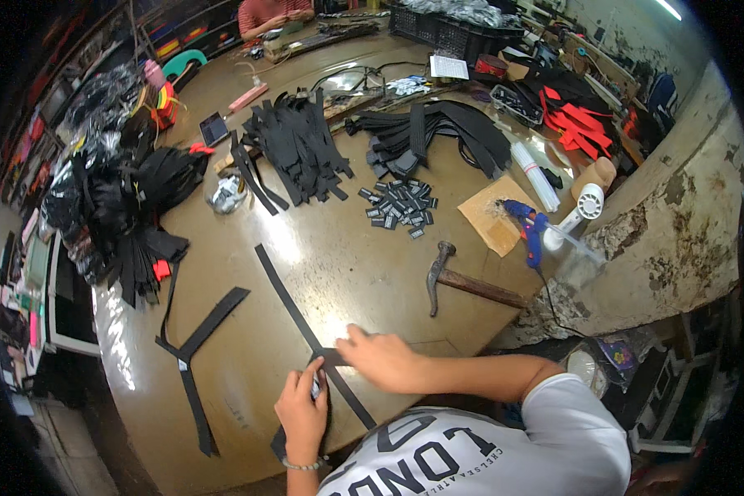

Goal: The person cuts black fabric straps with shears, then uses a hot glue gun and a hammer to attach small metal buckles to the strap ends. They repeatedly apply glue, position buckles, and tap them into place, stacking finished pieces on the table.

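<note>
A long black webbing strap [286, 295] lies slantwise across the table in front of me, with a short branch to the right at its middle. My left hand [301, 411] is closed at that joint, and a black strap end [279, 444] shows below it. A small grey piece [315, 386] peeks out between its fingers; its kind is unclear. Over the short branch, my right hand [382, 360] grips the strap with curled fingers. To the left rests a Y-shaped black strap [194, 397] with a small white label at its junction.
A claw hammer [481, 286] lies to the right, near a blue glue gun [531, 227] on brown cardboard [481, 207]. Beyond are small black-and-grey tags [398, 207] and cut strap bundles [293, 149]. Bagged black straps [124, 198] crowd the left edge. Another person [274, 15] sits at the far end.
</note>
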Demonstrator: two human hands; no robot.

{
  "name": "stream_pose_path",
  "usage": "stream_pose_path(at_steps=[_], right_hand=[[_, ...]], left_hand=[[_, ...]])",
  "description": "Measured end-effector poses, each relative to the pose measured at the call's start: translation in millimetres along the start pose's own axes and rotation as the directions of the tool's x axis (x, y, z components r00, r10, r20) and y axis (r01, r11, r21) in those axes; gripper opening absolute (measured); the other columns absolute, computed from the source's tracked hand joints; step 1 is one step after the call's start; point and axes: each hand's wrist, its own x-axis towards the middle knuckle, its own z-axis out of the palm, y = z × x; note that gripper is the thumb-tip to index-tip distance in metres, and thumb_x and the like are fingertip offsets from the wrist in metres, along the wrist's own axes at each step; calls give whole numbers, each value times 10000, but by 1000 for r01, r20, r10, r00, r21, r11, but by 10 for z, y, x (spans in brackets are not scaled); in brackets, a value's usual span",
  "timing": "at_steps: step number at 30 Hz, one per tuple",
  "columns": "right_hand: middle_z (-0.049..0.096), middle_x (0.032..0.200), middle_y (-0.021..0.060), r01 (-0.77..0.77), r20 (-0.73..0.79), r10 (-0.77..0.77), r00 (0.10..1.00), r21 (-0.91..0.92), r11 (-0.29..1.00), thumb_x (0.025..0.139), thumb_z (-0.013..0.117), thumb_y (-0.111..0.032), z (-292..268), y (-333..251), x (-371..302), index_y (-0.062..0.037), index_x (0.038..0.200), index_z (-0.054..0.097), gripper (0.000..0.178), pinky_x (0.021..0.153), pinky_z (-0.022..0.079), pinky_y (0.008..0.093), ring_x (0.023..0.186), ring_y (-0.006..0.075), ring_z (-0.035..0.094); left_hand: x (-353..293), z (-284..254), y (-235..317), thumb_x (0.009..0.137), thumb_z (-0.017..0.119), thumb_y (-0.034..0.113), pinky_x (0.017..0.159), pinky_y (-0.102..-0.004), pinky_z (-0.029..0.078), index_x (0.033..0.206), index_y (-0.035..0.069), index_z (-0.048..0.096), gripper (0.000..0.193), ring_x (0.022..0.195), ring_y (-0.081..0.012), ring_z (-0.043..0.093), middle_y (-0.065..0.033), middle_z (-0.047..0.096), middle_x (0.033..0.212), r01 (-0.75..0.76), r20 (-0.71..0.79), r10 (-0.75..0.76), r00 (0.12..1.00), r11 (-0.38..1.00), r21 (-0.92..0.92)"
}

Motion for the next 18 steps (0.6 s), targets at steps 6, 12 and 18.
stream_pose_path(at_steps=[6, 12, 18], right_hand=[[673, 943, 210, -387, -497, 305, 813, -67, 920, 848, 595, -156, -1385, 1503, 254, -36, 1070, 613, 253, 785, 525, 473, 934, 383, 654], [556, 1287, 185, -656, -511, 540, 669, -67, 751, 821, 545, -45, -2399, 3508, 1271, -112, 1246, 552, 430, 971, 427, 569, 1208, 405, 513], [421, 1492, 124, -684, -127, 672, 729, -177, 708, 794, 542, -89, -2439, 4380, 2153, -181, 1441, 450, 660, 1054, 361, 585, 1356, 352, 405]], left_hand=[[19, 18, -7, 855, 684, 128, 560, -354, 465, 1064, 174, 716, 217, 594, -258, 569, -87, 530, 730, 25, -7, -25, 1000, 999, 23], [26, -45, 40, 860, 691, 158, 616, -374, 497, 1069, 132, 715, 211, 694, -302, 601, -121, 592, 780, -23, -4, 23, 1000, 1000, -7], [62, -114, 90, 898, 631, 132, 654, -374, 493, 1169, 139, 676, 275, 735, -311, 602, -132, 592, 846, -23, 78, 26, 997, 999, -34]])
